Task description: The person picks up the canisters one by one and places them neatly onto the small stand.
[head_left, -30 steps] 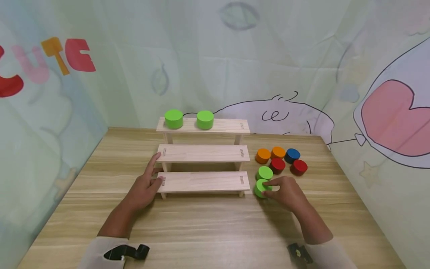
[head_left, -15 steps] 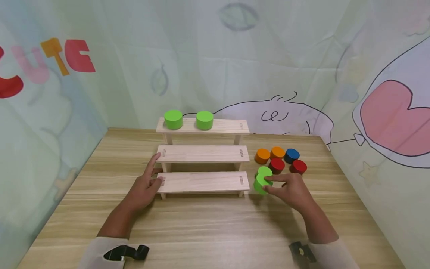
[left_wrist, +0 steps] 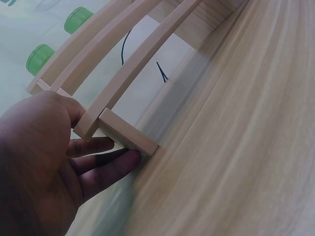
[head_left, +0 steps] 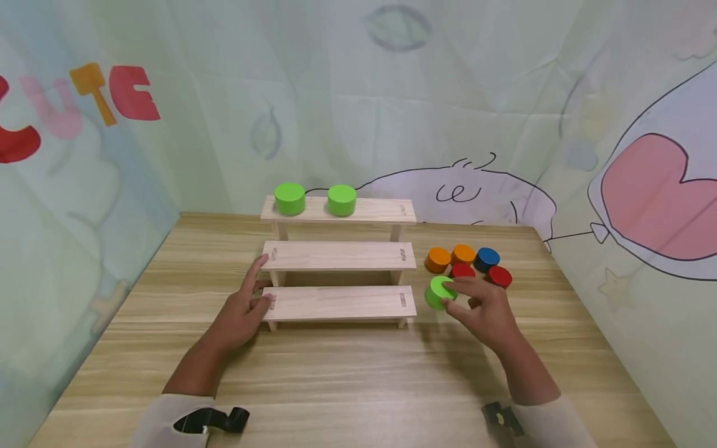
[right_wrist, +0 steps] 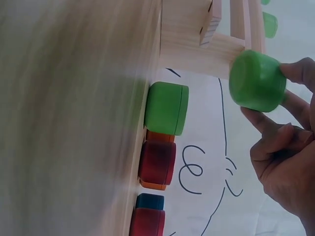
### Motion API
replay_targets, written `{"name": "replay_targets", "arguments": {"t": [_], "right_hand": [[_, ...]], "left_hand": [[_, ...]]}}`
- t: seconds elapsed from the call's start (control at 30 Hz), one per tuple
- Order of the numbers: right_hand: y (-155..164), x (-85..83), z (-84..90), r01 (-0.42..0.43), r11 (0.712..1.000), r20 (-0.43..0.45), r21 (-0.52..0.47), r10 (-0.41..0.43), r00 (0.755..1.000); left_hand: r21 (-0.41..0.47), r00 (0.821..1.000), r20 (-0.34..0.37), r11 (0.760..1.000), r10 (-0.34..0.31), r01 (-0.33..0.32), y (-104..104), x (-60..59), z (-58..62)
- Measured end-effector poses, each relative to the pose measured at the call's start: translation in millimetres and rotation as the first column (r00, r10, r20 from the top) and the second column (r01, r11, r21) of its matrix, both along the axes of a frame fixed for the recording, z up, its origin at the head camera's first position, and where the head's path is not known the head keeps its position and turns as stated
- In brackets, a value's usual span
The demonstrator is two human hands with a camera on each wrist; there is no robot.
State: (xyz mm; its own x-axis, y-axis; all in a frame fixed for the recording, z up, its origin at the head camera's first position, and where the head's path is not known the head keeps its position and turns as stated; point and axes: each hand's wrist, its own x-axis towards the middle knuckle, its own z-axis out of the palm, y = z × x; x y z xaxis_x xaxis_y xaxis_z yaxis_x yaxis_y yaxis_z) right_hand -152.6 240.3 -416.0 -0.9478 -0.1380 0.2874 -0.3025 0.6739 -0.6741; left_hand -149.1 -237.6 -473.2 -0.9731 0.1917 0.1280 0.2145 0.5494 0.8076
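My right hand (head_left: 456, 295) pinches a green cylinder (head_left: 439, 292) between thumb and fingers and holds it off the table, just right of the lowest step of a three-step wooden shelf (head_left: 338, 303). In the right wrist view the held green cylinder (right_wrist: 257, 81) hangs above a second green cylinder (right_wrist: 167, 108) that stands on the table. My left hand (head_left: 254, 298) rests with straight fingers against the shelf's left end; in the left wrist view its fingertips (left_wrist: 125, 160) touch the shelf's leg (left_wrist: 128, 133). Two green cylinders (head_left: 289, 198) (head_left: 342, 199) stand on the top step.
Right of the shelf stand two orange cylinders (head_left: 438, 259) (head_left: 463, 253), a blue one (head_left: 487, 258) and two red ones (head_left: 462, 270) (head_left: 498, 275). A printed cloth backdrop closes the wooden table (head_left: 347, 379) at the back and both sides.
My right hand has lifted the green cylinder off the table and carried it up and slightly away from me; it now covers the other green one in the head view. The left hand stayed put.
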Motion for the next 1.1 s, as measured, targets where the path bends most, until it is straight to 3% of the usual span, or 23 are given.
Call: {"name": "replay_targets", "arguments": {"t": [0.37, 0.6, 0.93, 1.1], "right_hand": [[0.8, -6.6, -3.3, -0.007, 0.993, -0.143, -0.117, -0.010, 0.990], [0.1, -13.7, -0.9, -0.034, 0.986, -0.174, -0.166, 0.004, 0.985], [-11.7, -30.3, 16.9, -0.034, 0.959, -0.225, -0.282, -0.031, 0.974], [-18.9, -39.7, 25.5, -0.031, 0.962, -0.247, -0.272, -0.039, 0.968]], "left_hand": [[-0.003, 1.000, -0.013, 1.000, -0.002, 0.002, 1.3, -0.9, 1.8], [-0.018, 1.000, -0.018, 1.000, 0.006, -0.007, 1.3, 0.6, 1.2], [-0.015, 1.000, -0.009, 1.000, 0.011, -0.011, 1.9, 1.3, 2.4], [-0.021, 1.000, -0.013, 1.000, 0.012, -0.012, 2.2, 1.5, 3.4]]}}
